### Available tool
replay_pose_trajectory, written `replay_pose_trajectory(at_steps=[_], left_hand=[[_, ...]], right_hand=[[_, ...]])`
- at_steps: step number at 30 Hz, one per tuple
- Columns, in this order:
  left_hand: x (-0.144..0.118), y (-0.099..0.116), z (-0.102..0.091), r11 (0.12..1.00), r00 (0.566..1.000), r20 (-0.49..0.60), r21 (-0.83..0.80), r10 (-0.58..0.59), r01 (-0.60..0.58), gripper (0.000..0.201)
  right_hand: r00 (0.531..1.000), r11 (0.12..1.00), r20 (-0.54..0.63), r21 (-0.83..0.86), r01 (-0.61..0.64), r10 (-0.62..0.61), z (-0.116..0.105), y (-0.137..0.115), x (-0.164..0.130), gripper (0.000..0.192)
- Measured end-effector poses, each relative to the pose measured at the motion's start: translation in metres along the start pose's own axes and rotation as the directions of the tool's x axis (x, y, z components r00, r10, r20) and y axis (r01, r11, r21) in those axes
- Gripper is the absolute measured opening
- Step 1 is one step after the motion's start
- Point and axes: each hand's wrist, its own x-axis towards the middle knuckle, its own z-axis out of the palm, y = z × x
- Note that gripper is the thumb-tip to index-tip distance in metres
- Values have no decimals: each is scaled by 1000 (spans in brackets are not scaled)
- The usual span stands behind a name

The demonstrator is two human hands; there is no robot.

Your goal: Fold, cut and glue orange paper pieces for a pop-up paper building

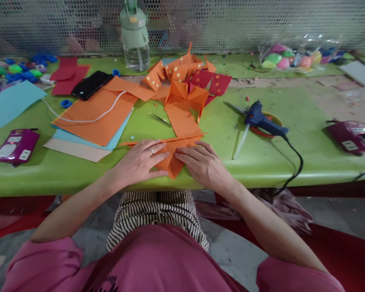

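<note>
Head view: seated person at a green counter [292, 162], both hands at its near edge.
Left hand [140, 162]: flat, palm down on the orange fold [170, 162]; grip released, fingers spread, pressing the paper, ring on one finger.
Right hand [205, 164]: flat on the same fold, grip released, fingertips touching the paper just beside the left hand's.
Orange fold: pointed piece of orange paper, tip toward the near edge, middle of the counter, lying under both hands.
Folded pile [185, 81]: orange and dark red shapes with small pale squares, behind the fold toward the far edge.
Tweezers [160, 119]: between pile and sheets.
Sheets [97, 117]: orange on blue on tan, left of the fold; white cable [85, 119] across them.
Phone [91, 84]: black, far left, by red paper.
Glue gun [263, 121]: blue, right of the pile, black cord running off the near edge.
Bottle [134, 36]: far edge, against the mesh.
</note>
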Motion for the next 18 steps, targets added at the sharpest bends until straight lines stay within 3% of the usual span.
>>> replay_pose_trajectory(at_steps=[5,10,15,18], left_hand=[[5,-4,-6,1000,999,-48,18,24,-24,34],[3,1,-5,999,996,-81,-38,26,-30,32],[-1,11,0,997,996,-59,-30,63,-65,48],[-3,14,1,998,995,-72,-9,66,-67,53]], right_hand=[[998,994,-36,93,-53,57,-10,-1,5,26],[994,973,-103,232,-17,42,-30,-20,5,23],[996,996,-69,65,-58,62,-14,-20,5,23],[996,989,-18,119,-85,88,-4,-15,4,25]])
